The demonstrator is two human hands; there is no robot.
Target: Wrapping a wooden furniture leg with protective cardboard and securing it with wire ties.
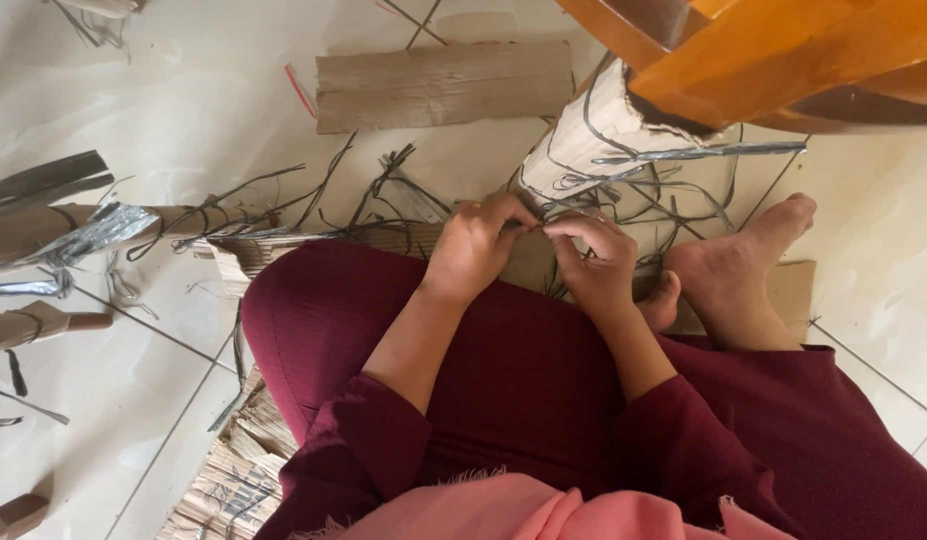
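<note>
I sit on a tiled floor with dark red cloth over my knees. My left hand (475, 243) and my right hand (594, 255) meet in front of my knees, fingertips pinched together on a thin dark grey strip (539, 226). The strip runs up toward a rolled cardboard bundle (587, 135) bound with similar strips, which leans just beyond my hands. Loose grey strips (673, 190) lie tangled around the bundle's base.
A flat cardboard piece (443, 85) lies further out on the floor. Cardboard rolls (53, 225) wrapped in silver tape lie at left. A stack of corrugated cardboard (238, 470) sits by my left thigh. Orange wooden furniture (773, 50) overhangs top right. My bare foot (738, 265) rests at right.
</note>
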